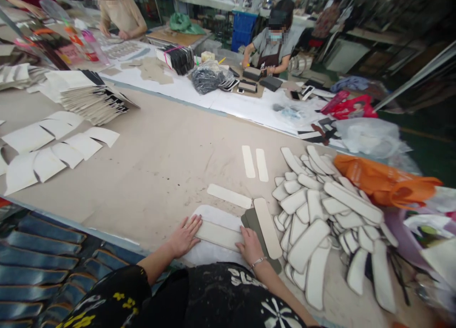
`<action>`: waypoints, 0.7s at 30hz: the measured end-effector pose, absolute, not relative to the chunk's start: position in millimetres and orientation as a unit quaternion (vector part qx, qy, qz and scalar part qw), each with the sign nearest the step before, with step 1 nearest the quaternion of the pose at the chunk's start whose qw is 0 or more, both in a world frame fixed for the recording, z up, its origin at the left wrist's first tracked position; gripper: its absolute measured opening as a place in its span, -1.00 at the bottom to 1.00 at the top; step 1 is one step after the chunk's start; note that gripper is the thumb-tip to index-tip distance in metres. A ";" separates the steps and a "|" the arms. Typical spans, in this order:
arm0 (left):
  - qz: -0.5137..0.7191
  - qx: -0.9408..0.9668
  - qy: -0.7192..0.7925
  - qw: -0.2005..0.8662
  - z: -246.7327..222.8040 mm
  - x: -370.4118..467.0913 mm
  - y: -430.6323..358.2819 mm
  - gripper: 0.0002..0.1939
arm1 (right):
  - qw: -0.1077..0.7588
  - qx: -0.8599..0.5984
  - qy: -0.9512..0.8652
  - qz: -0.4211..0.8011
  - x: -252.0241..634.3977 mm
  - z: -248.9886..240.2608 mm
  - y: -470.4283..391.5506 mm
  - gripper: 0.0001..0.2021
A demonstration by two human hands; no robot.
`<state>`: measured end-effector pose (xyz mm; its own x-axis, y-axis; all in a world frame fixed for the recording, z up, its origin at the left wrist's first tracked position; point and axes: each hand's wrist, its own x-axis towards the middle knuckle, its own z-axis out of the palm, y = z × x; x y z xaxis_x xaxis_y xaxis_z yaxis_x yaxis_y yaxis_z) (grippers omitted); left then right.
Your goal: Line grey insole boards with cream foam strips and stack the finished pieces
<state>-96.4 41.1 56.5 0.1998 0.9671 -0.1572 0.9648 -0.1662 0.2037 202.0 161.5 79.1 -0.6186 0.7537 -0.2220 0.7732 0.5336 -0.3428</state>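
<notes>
Black printed clothing [228, 295], six o'clock. Pale strip [218, 236], twelve o'clock, my left hand [184, 237] and right hand [250, 246] open on its ends. Pale-piece heap [308, 223], two o'clock, crowding dark green pieces [265, 242]; orange bag [383, 178] behind. Fanned stack [90, 98], eleven o'clock.

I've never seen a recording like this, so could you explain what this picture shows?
There is no robot here: these are a person's bare hands, seen from a camera on their own head, looking forward and down. The left hand and right hand press on opposite ends of a pale strip, which lies over a white sheet. On the table, a heap of pale pieces lies to the right. Across it, other people work.
</notes>
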 end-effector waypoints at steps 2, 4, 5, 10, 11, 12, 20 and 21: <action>0.018 0.775 0.623 0.109 51.6 -99.8 39.7 -0.36 | 0.047 0.450 0.866 -0.214 198.6 85.4 163.8 -0.56; 0.034 0.787 0.610 0.088 46.6 -102.9 39.5 -0.37 | 0.077 0.458 0.854 -0.233 195.3 88.7 163.9 -0.60; 0.042 0.792 0.603 0.080 44.8 -103.7 39.6 -0.37 | 0.090 0.458 0.850 -0.245 193.8 89.3 163.4 -0.64; 0.133 0.709 0.692 0.039 49.6 -93.8 36.1 -0.31 | 0.093 0.406 0.860 -0.295 201.9 96.6 166.6 -0.76; 0.158 0.681 0.714 0.032 52.4 -89.5 34.0 -0.31 | 0.082 0.402 0.862 -0.298 210.2 101.0 171.7 -0.72; 0.180 0.660 0.729 0.030 54.9 -85.0 31.6 -0.31 | 0.060 0.407 0.860 -0.303 221.5 106.5 179.0 -0.68; 0.182 0.655 0.728 0.087 44.2 -66.4 17.4 -0.55 | -0.190 0.734 0.584 -0.291 343.0 128.7 257.3 -0.40; 0.182 0.657 0.726 0.091 41.4 -66.0 17.9 -0.58 | -0.177 0.739 0.585 -0.285 347.2 123.4 256.5 -0.37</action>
<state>-66.0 17.9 41.4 -0.1202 0.9870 0.1068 0.9207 0.0706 0.3839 347.2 256.5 123.4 0.1546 0.9646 -0.2136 0.7631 -0.2540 -0.5943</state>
